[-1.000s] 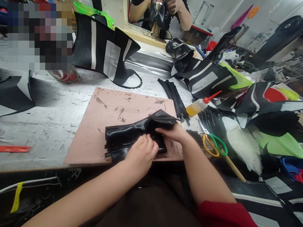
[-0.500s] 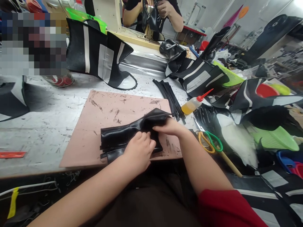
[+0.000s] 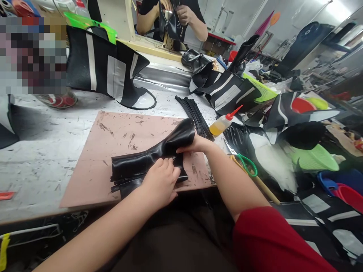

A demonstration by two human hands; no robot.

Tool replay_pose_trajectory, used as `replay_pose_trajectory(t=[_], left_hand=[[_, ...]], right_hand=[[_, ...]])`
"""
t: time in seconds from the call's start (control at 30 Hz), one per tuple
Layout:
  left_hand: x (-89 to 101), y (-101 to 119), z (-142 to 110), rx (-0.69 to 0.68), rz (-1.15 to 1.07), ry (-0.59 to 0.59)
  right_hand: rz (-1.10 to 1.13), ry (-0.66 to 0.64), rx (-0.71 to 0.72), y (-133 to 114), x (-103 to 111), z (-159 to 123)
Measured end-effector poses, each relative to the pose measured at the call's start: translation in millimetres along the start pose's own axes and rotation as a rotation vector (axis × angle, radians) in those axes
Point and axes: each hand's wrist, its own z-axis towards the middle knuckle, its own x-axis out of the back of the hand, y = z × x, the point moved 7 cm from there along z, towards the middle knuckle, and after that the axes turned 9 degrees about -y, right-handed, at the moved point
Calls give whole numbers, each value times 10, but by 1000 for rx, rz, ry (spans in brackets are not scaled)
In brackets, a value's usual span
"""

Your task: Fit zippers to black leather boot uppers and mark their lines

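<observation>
A glossy black boot upper (image 3: pixel 136 160) lies on its side on the pinkish cutting board (image 3: pixel 90 151), its toe part raised toward the upper right. Zipper-like ends stick out at its left edge. My left hand (image 3: pixel 161 179) presses on the lower middle of the upper with curled fingers, gripping its near edge. At the toe end my right hand (image 3: pixel 191 145) holds the leather, thumb in front; the other fingers are hidden behind it.
Right of the board lie black strips (image 3: pixel 194 115), a glue bottle (image 3: pixel 221 124) with a red nozzle, and scissors (image 3: pixel 245 164) beside a wooden handle. Flat boot pieces (image 3: pixel 99 68) stand behind. A person (image 3: pixel 172 19) works across the table.
The toe part of the boot upper has been lifted and rounded out by my right hand. My left hand keeps its place on the upper. The view has shifted slightly right.
</observation>
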Motion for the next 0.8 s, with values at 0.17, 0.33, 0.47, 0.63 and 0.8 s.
replay_pose_trajectory(t=[0.17, 0.33, 0.47, 0.63, 0.8], left_hand=[[4, -25, -7, -4, -6, 18], [13, -47, -41, -2, -11, 69], [17, -80, -66, 19, -16, 119], [-2, -61, -39, 20, 2, 77], [-44, 4, -252, -38, -18, 173]], right_hand=[[-163, 142, -17, 122, -31, -37], [-563, 213, 14, 123, 55, -77], [-624, 246, -78, 225, 466, -311], [-377, 289, -392, 639, 649, -616], [-269, 367, -442, 789, 377, -559]])
